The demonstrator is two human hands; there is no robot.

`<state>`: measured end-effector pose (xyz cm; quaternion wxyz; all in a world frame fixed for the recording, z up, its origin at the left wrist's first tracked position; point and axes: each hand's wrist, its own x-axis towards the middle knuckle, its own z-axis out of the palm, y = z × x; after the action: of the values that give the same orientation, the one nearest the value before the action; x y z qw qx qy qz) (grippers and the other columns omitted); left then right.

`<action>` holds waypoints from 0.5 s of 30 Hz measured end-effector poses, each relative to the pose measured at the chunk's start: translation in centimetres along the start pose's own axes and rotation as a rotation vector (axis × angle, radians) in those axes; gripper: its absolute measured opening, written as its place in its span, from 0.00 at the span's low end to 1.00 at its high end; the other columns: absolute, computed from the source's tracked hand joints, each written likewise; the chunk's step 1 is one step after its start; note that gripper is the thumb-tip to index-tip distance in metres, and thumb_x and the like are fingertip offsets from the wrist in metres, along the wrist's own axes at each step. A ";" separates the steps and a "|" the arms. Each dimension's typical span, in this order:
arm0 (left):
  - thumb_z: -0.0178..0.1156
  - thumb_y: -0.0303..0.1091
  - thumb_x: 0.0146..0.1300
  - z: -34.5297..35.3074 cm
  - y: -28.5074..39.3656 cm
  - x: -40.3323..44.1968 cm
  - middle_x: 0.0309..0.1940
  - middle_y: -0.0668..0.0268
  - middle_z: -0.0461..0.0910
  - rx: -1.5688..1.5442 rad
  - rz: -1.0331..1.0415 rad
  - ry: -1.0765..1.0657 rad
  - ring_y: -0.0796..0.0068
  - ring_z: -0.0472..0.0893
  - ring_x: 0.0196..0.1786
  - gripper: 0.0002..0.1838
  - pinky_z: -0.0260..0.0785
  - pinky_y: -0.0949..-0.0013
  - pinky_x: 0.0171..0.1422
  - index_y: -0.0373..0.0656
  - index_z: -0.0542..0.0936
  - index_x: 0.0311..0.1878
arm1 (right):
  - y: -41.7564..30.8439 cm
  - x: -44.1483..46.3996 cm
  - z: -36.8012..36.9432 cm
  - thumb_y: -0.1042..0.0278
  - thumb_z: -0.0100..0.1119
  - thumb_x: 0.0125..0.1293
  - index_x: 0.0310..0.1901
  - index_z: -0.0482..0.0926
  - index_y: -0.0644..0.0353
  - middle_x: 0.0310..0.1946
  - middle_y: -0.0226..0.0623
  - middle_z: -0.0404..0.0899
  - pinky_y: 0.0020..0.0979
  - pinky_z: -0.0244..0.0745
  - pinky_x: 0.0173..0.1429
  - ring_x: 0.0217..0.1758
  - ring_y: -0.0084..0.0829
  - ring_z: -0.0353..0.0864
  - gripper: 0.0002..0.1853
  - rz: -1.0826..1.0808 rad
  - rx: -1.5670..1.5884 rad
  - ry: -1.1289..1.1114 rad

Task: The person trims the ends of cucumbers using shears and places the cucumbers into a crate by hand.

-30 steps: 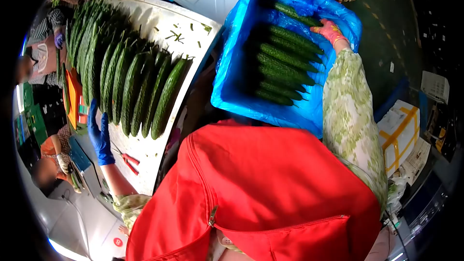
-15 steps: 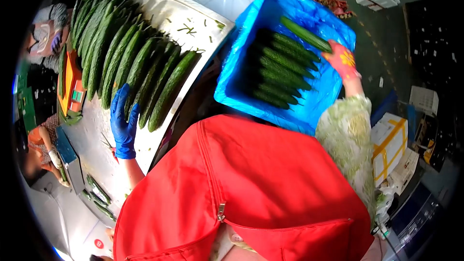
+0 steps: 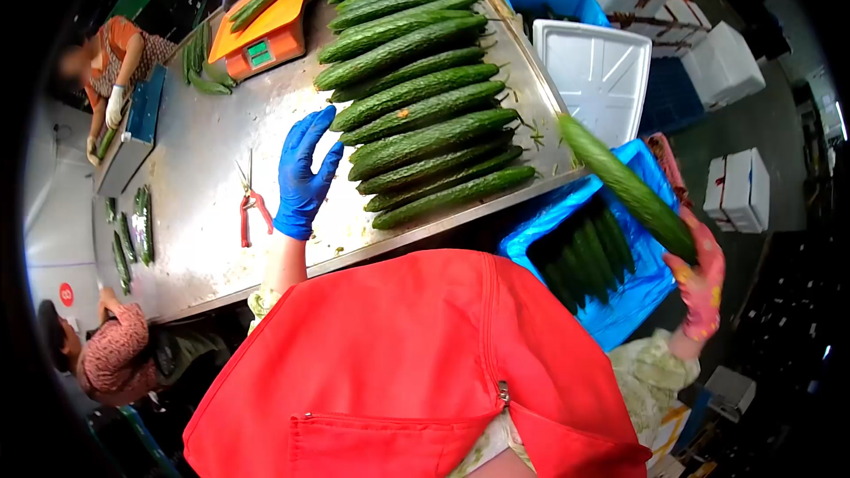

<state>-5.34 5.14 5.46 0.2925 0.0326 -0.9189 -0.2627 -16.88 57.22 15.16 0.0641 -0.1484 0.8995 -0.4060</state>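
Observation:
My right hand (image 3: 701, 276), in a pink patterned glove, grips one end of a long green cucumber (image 3: 630, 184). The cucumber slants up over the rim of the blue-lined crate (image 3: 651, 288), its far end near the table's corner. More cucumbers (image 3: 589, 252) lie side by side inside that crate. My left hand (image 3: 305, 173), in a blue glove, is open with fingers spread at the near ends of a long row of cucumbers (image 3: 434, 141) on the metal table. Whether its fingertips touch them I cannot tell.
Red-handled scissors (image 3: 251, 204) lie on the metal table (image 3: 190, 239). An orange scale (image 3: 266, 44) bears a cucumber. Co-workers (image 3: 115, 354) are at the left and far side. A white lid (image 3: 591, 75) and white foam boxes (image 3: 739, 190) stand to the right.
My view has turned towards the table. My right hand has raised its cucumber out of the crate, above the rim. My left hand stays open beside the row.

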 end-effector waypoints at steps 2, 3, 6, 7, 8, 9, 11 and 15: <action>0.62 0.28 0.58 -0.6 -1.1 -0.8 0.57 0.57 0.76 -0.016 -0.041 0.059 0.56 0.74 0.60 0.24 0.63 0.60 0.66 0.42 0.76 0.60 | -2.5 4.6 3.8 0.73 0.72 0.43 0.57 0.76 0.59 0.45 0.43 0.78 0.35 0.71 0.55 0.47 0.41 0.77 0.34 -0.397 -0.208 -0.042; 0.62 0.28 0.58 -1.0 -1.8 -1.2 0.57 0.57 0.76 -0.010 -0.058 0.073 0.56 0.74 0.60 0.24 0.63 0.60 0.66 0.42 0.76 0.60 | -4.4 7.3 6.0 0.68 0.73 0.43 0.57 0.77 0.58 0.43 0.44 0.78 0.39 0.69 0.55 0.47 0.45 0.75 0.33 -0.562 -0.220 -0.095; 0.62 0.28 0.57 -2.7 -3.5 -2.8 0.58 0.56 0.76 0.037 -0.094 0.106 0.55 0.73 0.61 0.25 0.62 0.60 0.66 0.41 0.75 0.60 | -7.6 14.2 13.0 0.64 0.73 0.46 0.58 0.75 0.55 0.42 0.42 0.76 0.40 0.68 0.55 0.47 0.46 0.74 0.33 -0.821 -0.197 -0.208; 0.62 0.28 0.58 -3.4 -4.0 -3.3 0.59 0.57 0.76 0.035 -0.113 0.124 0.56 0.73 0.61 0.25 0.62 0.60 0.67 0.41 0.75 0.61 | -9.1 16.4 14.9 0.63 0.73 0.46 0.58 0.75 0.52 0.42 0.42 0.75 0.39 0.68 0.56 0.49 0.45 0.73 0.33 -0.848 -0.158 -0.281; 0.62 0.28 0.58 -4.2 -4.6 -4.1 0.59 0.57 0.76 0.041 -0.145 0.164 0.57 0.73 0.61 0.25 0.62 0.60 0.67 0.41 0.75 0.61 | -9.5 18.4 17.1 0.62 0.73 0.47 0.58 0.75 0.51 0.41 0.41 0.75 0.38 0.67 0.57 0.50 0.45 0.72 0.33 -0.898 -0.161 -0.286; 0.62 0.27 0.58 -4.8 -5.3 -5.0 0.59 0.57 0.75 0.047 -0.176 0.206 0.57 0.73 0.62 0.24 0.62 0.61 0.67 0.41 0.75 0.60 | -10.8 20.1 18.7 0.63 0.73 0.48 0.58 0.76 0.51 0.42 0.41 0.74 0.39 0.66 0.57 0.50 0.45 0.72 0.32 -0.910 -0.157 -0.340; 0.62 0.28 0.60 -6.1 -7.5 -7.5 0.59 0.58 0.76 0.068 -0.255 0.287 0.60 0.74 0.62 0.22 0.62 0.62 0.67 0.40 0.75 0.60 | -11.3 23.3 21.8 0.59 0.70 0.51 0.58 0.76 0.51 0.42 0.41 0.74 0.41 0.66 0.57 0.50 0.45 0.71 0.30 -0.899 -0.180 -0.412; 0.62 0.29 0.61 -6.4 -11.9 -13.5 0.58 0.57 0.76 -0.021 -0.596 0.447 0.63 0.74 0.61 0.22 0.63 0.64 0.67 0.37 0.75 0.59 | -9.5 27.6 25.7 0.53 0.65 0.57 0.56 0.77 0.50 0.45 0.42 0.74 0.41 0.66 0.57 0.52 0.46 0.71 0.25 -0.920 -0.445 -0.229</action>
<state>8.25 -5.15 -3.14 0.3970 0.3523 -0.7798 -0.3319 -34.93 24.17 5.42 -0.0559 -0.5818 0.7929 -0.1724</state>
